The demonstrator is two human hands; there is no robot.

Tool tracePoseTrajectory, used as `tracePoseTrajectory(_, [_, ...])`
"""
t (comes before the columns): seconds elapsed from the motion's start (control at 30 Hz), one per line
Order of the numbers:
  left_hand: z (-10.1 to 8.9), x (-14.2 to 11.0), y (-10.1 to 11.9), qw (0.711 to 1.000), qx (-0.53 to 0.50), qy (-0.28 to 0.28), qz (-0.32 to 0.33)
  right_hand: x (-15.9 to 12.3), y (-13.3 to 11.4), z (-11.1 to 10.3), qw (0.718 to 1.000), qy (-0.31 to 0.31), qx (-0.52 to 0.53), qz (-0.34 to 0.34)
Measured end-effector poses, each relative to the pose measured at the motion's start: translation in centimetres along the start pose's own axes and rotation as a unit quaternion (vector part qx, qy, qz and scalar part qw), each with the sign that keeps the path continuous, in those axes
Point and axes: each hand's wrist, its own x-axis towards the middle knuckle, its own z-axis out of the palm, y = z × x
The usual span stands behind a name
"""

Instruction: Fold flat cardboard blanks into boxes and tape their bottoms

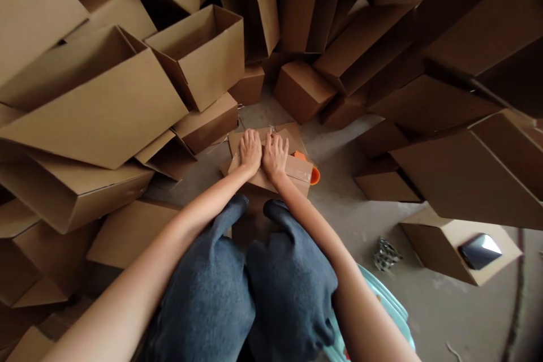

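Note:
A small cardboard box (258, 180) sits on the floor in front of my knees, with clear tape along its right part. Both palms press on its top, side by side. My left hand (250, 150) lies on the cardboard with its fingers stretched forward. Close beside it, my right hand (275, 154) rests with its fingers forward and a little bent, the thumb apart. Neither hand visibly grips anything. Just right of the box, an orange object with a rounded end (314, 175), perhaps a tape dispenser, is partly hidden by the cardboard.
Open cardboard boxes (97, 102) pile up on the left, and more boxes (470, 175) crowd the back and right. A phone (481, 251) lies on a box at the right. Crumpled patterned material (386, 254) and a turquoise plastic item (388, 300) are on the floor (339, 209).

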Motion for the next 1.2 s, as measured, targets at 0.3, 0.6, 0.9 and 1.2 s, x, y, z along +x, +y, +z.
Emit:
tracePoseTrajectory(0.3, [-0.4, -1.5, 0.6, 0.996, -0.057, -0.037, 0.055, 0.0, 0.4, 0.3, 0.999, 0.011, 0.03, 0.002])
tracePoseTrajectory(0.6, [0.3, -1.1, 1.1, 0.993, -0.058, -0.052, 0.09, -0.7, 1.0, -0.1, 0.999, 0.026, 0.033, -0.002])
tracePoseTrajectory(0.9, [0.8, -1.0, 1.9, 0.984, -0.09, -0.026, 0.152, -3.2, 3.8, -1.5, 0.997, 0.058, 0.008, 0.056])
tracePoseTrajectory(1.2, [0.4, -1.5, 1.3, 0.982, -0.063, -0.034, 0.176, -4.9, 6.4, -1.2, 0.982, 0.062, 0.021, 0.176])
